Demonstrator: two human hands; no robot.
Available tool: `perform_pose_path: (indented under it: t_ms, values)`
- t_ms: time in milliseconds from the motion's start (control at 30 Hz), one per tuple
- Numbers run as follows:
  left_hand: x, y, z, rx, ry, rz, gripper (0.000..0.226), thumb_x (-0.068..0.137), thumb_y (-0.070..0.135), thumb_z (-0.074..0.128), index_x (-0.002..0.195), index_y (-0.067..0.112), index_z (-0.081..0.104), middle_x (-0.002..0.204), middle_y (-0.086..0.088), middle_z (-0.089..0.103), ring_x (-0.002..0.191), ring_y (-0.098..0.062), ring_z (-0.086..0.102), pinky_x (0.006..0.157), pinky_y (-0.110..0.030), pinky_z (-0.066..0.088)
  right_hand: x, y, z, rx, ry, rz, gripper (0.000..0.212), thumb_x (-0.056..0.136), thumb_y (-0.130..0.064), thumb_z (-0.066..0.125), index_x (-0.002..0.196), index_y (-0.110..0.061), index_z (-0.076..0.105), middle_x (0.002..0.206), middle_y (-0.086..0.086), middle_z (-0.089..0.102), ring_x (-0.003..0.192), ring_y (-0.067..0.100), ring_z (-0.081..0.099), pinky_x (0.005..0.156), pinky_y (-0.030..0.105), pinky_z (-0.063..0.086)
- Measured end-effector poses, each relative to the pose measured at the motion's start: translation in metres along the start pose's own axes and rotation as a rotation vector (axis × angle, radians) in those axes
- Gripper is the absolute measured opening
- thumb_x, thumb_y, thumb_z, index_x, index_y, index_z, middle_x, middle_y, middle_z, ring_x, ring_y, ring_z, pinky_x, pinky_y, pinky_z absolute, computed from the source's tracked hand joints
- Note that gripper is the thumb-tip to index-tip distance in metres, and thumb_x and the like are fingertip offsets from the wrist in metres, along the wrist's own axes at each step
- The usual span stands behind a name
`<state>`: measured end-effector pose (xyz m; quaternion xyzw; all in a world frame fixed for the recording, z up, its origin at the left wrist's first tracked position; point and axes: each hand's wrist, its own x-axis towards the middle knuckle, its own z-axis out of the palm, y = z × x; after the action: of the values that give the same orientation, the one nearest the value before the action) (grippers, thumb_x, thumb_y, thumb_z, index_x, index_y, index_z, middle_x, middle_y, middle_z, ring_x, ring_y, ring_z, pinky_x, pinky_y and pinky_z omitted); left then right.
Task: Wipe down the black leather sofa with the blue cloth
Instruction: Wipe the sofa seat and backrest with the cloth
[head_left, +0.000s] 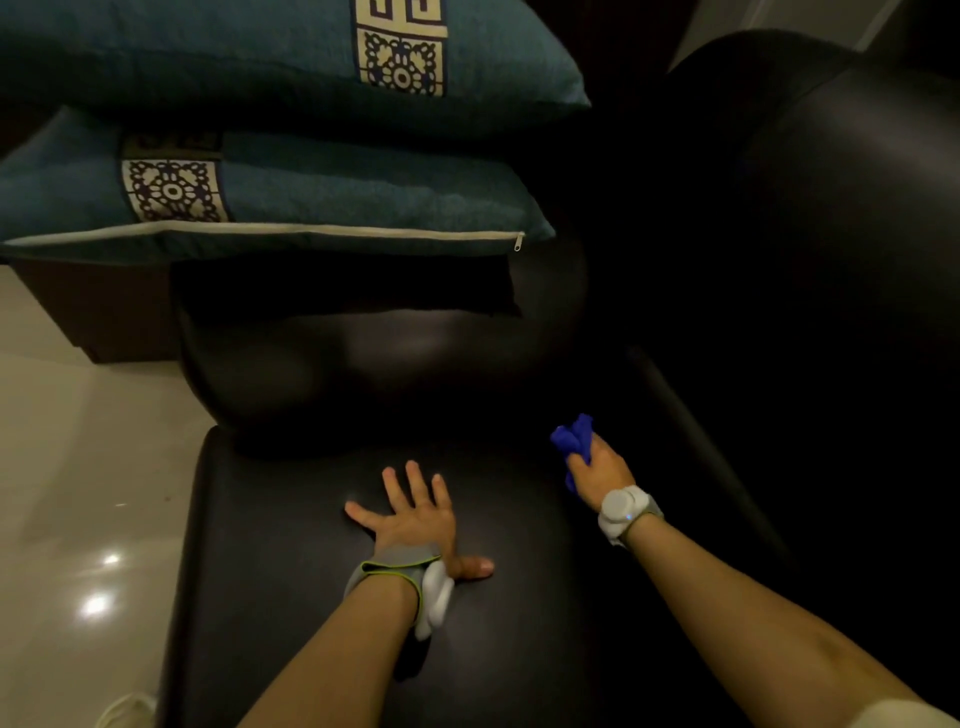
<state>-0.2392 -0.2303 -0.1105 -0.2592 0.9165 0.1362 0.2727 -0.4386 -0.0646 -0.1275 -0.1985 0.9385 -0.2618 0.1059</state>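
The black leather sofa (291, 561) fills the middle and right of the view, its seat cushion in front of me. My left hand (415, 519) lies flat on the seat, fingers spread and palm down. To the right, my right hand (600, 470) grips the bunched blue cloth (574, 436) low over the seat's far right part, near the dark crease by the backrest. Whether the cloth touches the leather cannot be told. Both wrists carry grey straps with white pods.
Two teal cushions (311, 197) with patterned bands are stacked on the sofa's rounded armrest (363, 358) ahead. The backrest (831, 234) rises on the right. Glossy pale floor tiles (78, 493) lie to the left, with a dark low cabinet (104, 317) behind.
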Motion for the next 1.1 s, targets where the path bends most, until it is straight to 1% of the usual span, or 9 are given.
perform_pose_path:
  t_ms: [100, 233, 367, 467, 633, 767, 867, 967, 1100]
  values:
    - [0.001, 0.001, 0.001, 0.000, 0.002, -0.012, 0.132, 0.068, 0.087, 0.054, 0.155, 0.014, -0.015, 0.158, -0.020, -0.029, 0.143, -0.050, -0.024, 0.098, -0.086, 0.003, -0.008, -0.006, 0.006, -0.087, 0.012, -0.015, 0.056, 0.093, -0.011, 0.052, 0.147, -0.008, 0.038, 0.146, 0.014, 0.045, 0.132, 0.030, 0.044, 0.100, 0.027, 0.036]
    - [0.003, 0.000, 0.004, -0.005, 0.018, -0.006, 0.133, 0.066, 0.089, 0.053, 0.154, 0.014, -0.015, 0.158, -0.019, -0.028, 0.144, -0.049, -0.024, 0.098, -0.086, 0.002, -0.027, -0.002, 0.004, -0.319, -0.063, -0.027, 0.064, 0.098, -0.029, 0.046, 0.153, -0.008, 0.021, 0.148, 0.014, 0.037, 0.130, 0.031, 0.043, 0.099, 0.032, 0.040]
    - [0.007, -0.003, 0.010, -0.011, 0.031, -0.002, 0.134, 0.065, 0.090, 0.052, 0.154, 0.016, -0.016, 0.158, -0.019, -0.030, 0.143, -0.048, -0.026, 0.097, -0.086, 0.001, -0.063, 0.014, 0.007, -0.388, -0.127, -0.062, 0.069, 0.100, -0.035, 0.042, 0.155, -0.008, 0.010, 0.160, 0.014, 0.018, 0.147, 0.028, 0.020, 0.117, 0.030, 0.018]
    - [0.008, -0.002, 0.010, 0.003, 0.029, -0.004, 0.135, 0.064, 0.091, 0.052, 0.154, 0.016, -0.015, 0.158, -0.019, -0.030, 0.143, -0.048, -0.025, 0.097, -0.086, 0.000, -0.049, 0.010, 0.001, -0.307, -0.142, -0.151, 0.062, 0.102, -0.028, 0.043, 0.155, -0.010, 0.017, 0.161, 0.012, 0.019, 0.149, 0.025, 0.016, 0.120, 0.027, 0.009]
    - [0.002, -0.018, -0.013, -0.057, -0.057, 0.083, 0.133, 0.064, 0.079, 0.069, 0.157, 0.022, -0.007, 0.162, -0.009, -0.023, 0.148, -0.040, -0.018, 0.104, -0.081, 0.008, -0.012, -0.045, 0.018, -0.381, -0.008, 0.033, 0.054, 0.099, -0.027, 0.042, 0.146, -0.002, 0.034, 0.147, 0.016, 0.041, 0.134, 0.032, 0.038, 0.112, 0.036, 0.026]
    - [-0.012, -0.062, -0.038, -0.118, 0.025, 0.213, 0.089, 0.077, 0.054, 0.076, 0.151, 0.020, 0.037, 0.162, -0.011, 0.021, 0.145, -0.034, 0.027, 0.114, -0.050, 0.033, -0.051, -0.098, 0.073, -0.327, -0.125, -0.390, 0.061, 0.094, -0.030, 0.047, 0.151, -0.017, 0.032, 0.157, 0.006, 0.032, 0.145, 0.022, 0.027, 0.122, 0.029, 0.009]
    - [-0.032, -0.106, -0.036, -0.219, 0.096, 0.016, 0.072, 0.077, 0.046, 0.079, 0.136, 0.015, 0.054, 0.146, -0.014, 0.041, 0.132, -0.036, 0.045, 0.106, -0.046, 0.043, -0.077, -0.114, 0.092, -0.272, -0.368, -0.712, 0.064, 0.091, -0.032, 0.051, 0.152, -0.029, 0.032, 0.160, -0.008, 0.018, 0.149, 0.008, 0.007, 0.118, 0.023, -0.007]
    - [-0.050, -0.150, -0.023, -0.293, 0.005, -0.228, 0.106, 0.070, 0.048, 0.084, 0.153, 0.016, 0.025, 0.158, -0.022, 0.011, 0.143, -0.050, 0.018, 0.112, -0.058, 0.032, -0.063, -0.104, 0.083, -0.291, -0.331, -0.619, 0.060, 0.096, -0.032, 0.049, 0.151, -0.038, 0.027, 0.160, -0.014, 0.019, 0.149, 0.005, 0.010, 0.119, 0.033, 0.001]
    - [-0.054, -0.174, -0.015, -0.256, -0.054, -0.161, 0.130, 0.069, 0.051, 0.084, 0.158, 0.015, -0.003, 0.161, -0.028, -0.009, 0.148, -0.048, 0.007, 0.119, -0.058, 0.016, -0.042, -0.111, 0.079, -0.387, -0.069, -0.168, 0.054, 0.097, -0.030, 0.045, 0.149, -0.015, 0.035, 0.151, 0.006, 0.038, 0.140, 0.023, 0.032, 0.114, 0.036, 0.022]
